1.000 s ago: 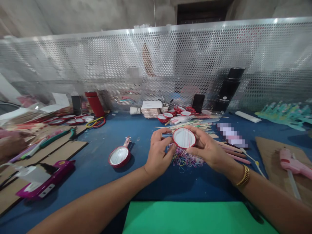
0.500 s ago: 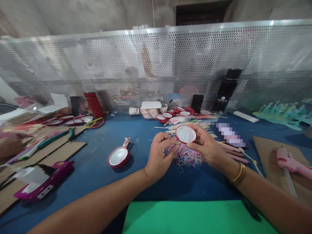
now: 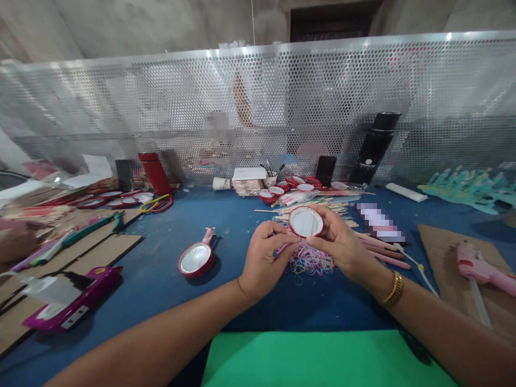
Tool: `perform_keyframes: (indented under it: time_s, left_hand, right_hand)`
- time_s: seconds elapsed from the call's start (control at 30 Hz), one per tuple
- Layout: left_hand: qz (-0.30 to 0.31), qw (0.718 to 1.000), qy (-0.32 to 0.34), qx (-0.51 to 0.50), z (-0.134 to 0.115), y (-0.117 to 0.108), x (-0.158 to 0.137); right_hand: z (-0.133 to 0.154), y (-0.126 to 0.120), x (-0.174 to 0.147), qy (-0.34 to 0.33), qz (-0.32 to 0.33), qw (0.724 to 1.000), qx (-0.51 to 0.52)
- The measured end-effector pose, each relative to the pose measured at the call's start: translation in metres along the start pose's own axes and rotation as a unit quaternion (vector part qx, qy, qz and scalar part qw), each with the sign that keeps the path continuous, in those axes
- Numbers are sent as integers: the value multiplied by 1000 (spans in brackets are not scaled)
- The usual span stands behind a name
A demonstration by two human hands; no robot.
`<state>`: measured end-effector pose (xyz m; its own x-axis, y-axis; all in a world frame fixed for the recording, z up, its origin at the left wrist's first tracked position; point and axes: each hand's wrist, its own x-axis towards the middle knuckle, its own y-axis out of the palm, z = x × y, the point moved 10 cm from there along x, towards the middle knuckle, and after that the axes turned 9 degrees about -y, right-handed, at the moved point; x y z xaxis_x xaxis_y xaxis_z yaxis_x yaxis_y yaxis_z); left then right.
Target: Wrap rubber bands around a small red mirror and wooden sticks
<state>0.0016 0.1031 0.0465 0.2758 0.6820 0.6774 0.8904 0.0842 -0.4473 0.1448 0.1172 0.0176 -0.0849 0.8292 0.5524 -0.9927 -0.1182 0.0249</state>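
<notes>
My right hand (image 3: 342,242) grips a round red-rimmed lid (image 3: 305,222) with a whitish inside, fingers behind it and thumb at its lower edge. Faint thin strands cross its face. At the lid's lower left rim, the fingertips of my left hand (image 3: 266,255) pinch what looks like a thin rubber band; the fingers partly hide it. Beneath both hands lies a tangled pile of colourful rubber bands (image 3: 312,260). A similar red round lid with a small stick neck (image 3: 196,260) rests on the blue table to the left.
Several red lids (image 3: 276,191) and thin sticks lie behind my hands. A green sheet (image 3: 322,357) is at the front edge. On the right, a pink glue gun (image 3: 475,263) lies on cardboard; a purple power strip (image 3: 76,301) is on the left. Another person's hand (image 3: 16,239) shows at far left.
The lid has tilted and shifted slightly left in my right hand. My left fingertips have moved a little right, along its lower rim.
</notes>
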Motion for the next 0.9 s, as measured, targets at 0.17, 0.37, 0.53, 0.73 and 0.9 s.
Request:
perform_keyframes:
  time_s: [0.17,0.37,0.53,0.73,0.9]
  left_hand:
    - [-20,999,-28,0,6,-4,1]
    - [-7,999,-33,-15,10,-1,3]
    - [3,998,-32,-55,6,2,1]
    - [7,995,-65,-74,13,3,2]
    - [67,957,-208,-192,40,22,-2]
  right_hand:
    - [2,1,0,0,4,1000,-8]
    - [1,0,-1,2,-8,1000,11]
    - [1,-2,-1,1,-16,1000,10]
    - [0,-1,-1,6,-14,1000,9]
    - [1,1,-2,-8,6,1000,-7]
